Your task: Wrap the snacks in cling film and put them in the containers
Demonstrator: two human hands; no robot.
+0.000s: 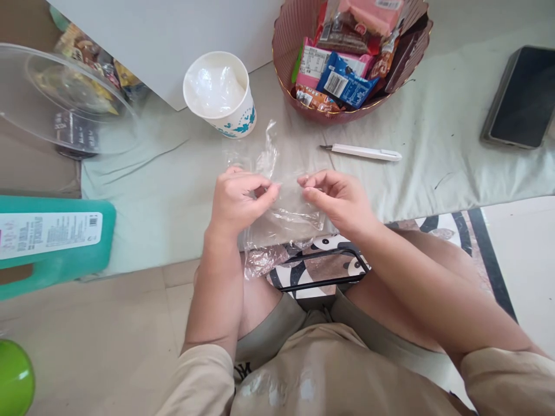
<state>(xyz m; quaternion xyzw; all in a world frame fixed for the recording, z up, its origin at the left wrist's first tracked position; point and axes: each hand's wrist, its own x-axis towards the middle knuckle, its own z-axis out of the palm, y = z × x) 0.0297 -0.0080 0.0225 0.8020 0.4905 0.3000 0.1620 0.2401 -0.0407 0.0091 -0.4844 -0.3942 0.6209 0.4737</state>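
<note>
My left hand (240,199) and my right hand (340,199) both pinch the top edge of a clear plastic bag (286,205), holding it between them above the edge of a pale green cloth (173,202). The bag is crumpled and see-through, and its lower end hangs down toward my knees. A white paper cup (221,95) with a blue print and a plastic lining stands just beyond my left hand. A white pen-shaped tool (364,152) lies on the cloth beyond my right hand.
A pink ribbed bowl (286,34) full of wrapped snacks sits at the back. A dark phone (520,98) lies at the far right. A clear plastic lid (56,98) and a teal jug (56,240) are at the left, a green ball (15,378) at the bottom left.
</note>
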